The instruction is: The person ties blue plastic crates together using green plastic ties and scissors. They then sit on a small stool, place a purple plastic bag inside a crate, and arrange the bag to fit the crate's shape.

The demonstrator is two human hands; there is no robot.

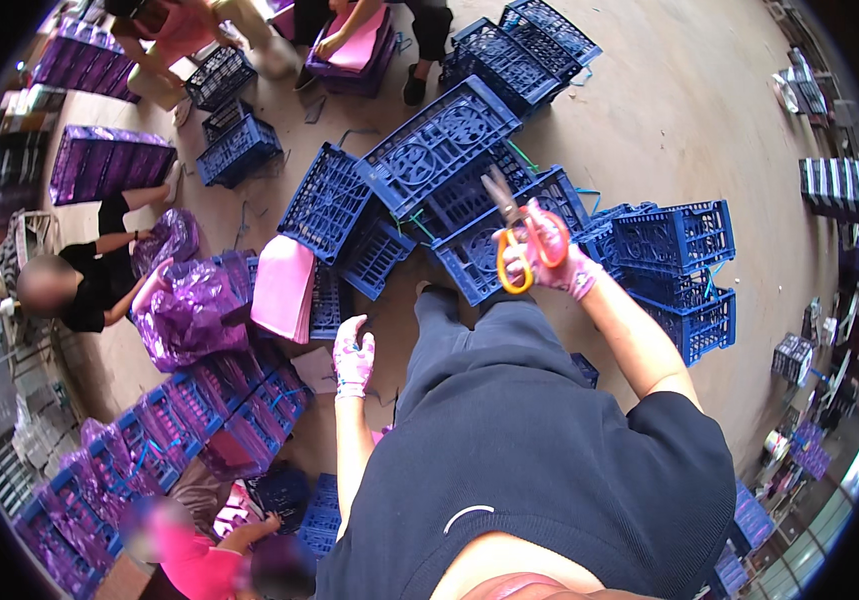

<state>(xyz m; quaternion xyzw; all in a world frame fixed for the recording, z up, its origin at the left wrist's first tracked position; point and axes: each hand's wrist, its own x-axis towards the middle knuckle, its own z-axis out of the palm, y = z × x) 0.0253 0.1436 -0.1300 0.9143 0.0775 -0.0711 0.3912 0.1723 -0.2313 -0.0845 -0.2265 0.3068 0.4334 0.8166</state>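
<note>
Packing workshop, stacked blue crates (pixel 436 150), concrete floor (pixel 669 120)

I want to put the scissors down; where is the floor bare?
Bare floor lies right of the crate pile, up to the far stacks. Around the left hand it is crowded: pink sheets, purple bags, filled crates. The right hand holds the scissors.

We see a bare tan floor (pixel 669 130) carrying everything. Blue crates (pixel 439 140) lie on it in a loose heap at the centre, some tipped on their sides, with more stacked at right (pixel 684 270). Pink sheets (pixel 284 288) rest beside the heap. Rows of crates filled with purple foil (pixel 164 440) line the left.
</note>
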